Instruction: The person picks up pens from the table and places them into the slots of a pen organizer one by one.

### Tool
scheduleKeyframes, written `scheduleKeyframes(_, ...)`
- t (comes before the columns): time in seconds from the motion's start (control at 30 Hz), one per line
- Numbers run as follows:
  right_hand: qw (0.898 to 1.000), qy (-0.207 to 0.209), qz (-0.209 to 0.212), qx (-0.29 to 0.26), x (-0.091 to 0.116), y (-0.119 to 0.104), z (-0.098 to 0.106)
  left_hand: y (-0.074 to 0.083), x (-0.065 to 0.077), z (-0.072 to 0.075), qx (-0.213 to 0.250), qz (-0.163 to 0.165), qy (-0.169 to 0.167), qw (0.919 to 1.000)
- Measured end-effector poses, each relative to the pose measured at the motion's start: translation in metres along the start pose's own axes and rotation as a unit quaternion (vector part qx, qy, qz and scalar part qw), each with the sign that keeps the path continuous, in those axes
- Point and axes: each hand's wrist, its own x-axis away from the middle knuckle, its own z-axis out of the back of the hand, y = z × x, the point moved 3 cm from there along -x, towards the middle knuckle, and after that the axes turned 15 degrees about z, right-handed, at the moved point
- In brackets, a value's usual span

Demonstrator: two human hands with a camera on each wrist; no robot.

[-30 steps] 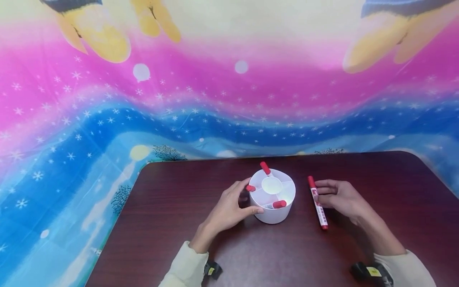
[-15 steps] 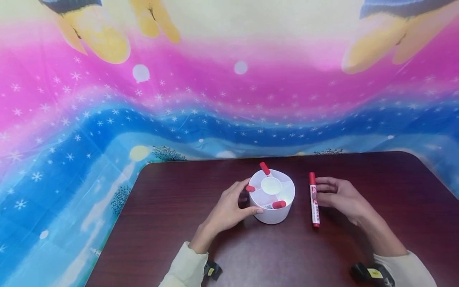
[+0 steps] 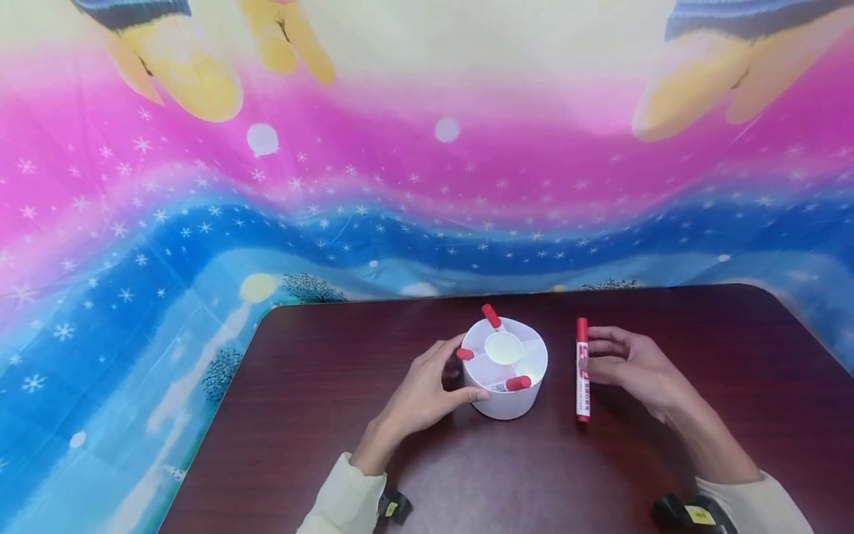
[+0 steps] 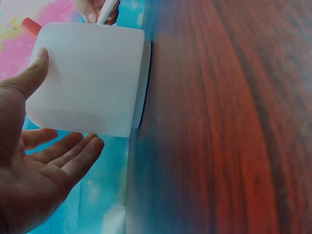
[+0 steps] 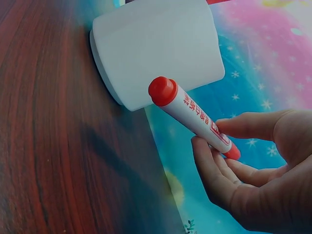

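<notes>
A round white pen holder (image 3: 510, 402) with divided compartments and a round middle cup stands on the table. Red-capped markers lean in it, one marker (image 3: 491, 317) at the back, another (image 3: 517, 383) at the front and one at the left. My left hand (image 3: 427, 393) holds its left side, thumb on the front wall and fingers round the other side. To the right of the holder, my right hand (image 3: 634, 367) pinches a white marker (image 5: 195, 117) with red ends between thumb and fingers. That marker is raised above the table, its shadow falling on the wood, red cap upward in the head view.
The dark reddish-brown wooden table (image 3: 320, 393) has rounded back corners. A colourful printed cloth (image 3: 373, 163) hangs right behind its far edge. Dark wrist devices are strapped below both hands, at the cuffs of light sleeves (image 3: 350, 493).
The marker in my right hand has turned from slanted to nearly upright in the head view, its lower end swinging left. My left hand and the pen holder stay in place.
</notes>
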Motion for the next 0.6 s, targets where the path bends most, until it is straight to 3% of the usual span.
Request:
scheduleKeyframes(0.37,1.0,0.009,0.027,-0.011,0.0016,-0.0081,0.002,0.0021,0.003,0.01,0.008,-0.003,0.005,0.9999)
scheduleKeyframes(0.6,0.999,0.01,0.03,-0.025,0.0031,-0.0104,0.0031,0.003,0.0041,0.0086,0.0,-0.005,0.005,1.0)
